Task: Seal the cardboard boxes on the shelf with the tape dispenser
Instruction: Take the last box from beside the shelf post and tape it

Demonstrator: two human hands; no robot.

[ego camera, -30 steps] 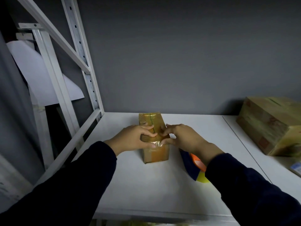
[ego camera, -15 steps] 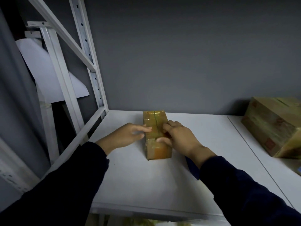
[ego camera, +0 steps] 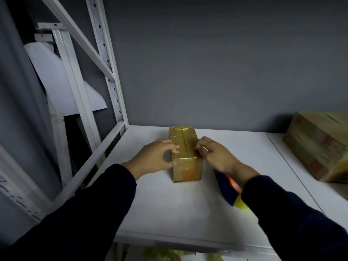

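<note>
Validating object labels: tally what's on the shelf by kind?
Boxes: 2 (small box, big box)
Tape dispenser: 1, partly hidden under the right sleeve
Total: 3

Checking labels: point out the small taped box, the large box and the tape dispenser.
small taped box (ego camera: 187,171): head view, near taped face
large box (ego camera: 318,146): head view, left side face
tape dispenser (ego camera: 225,188): head view, its blue body
</note>
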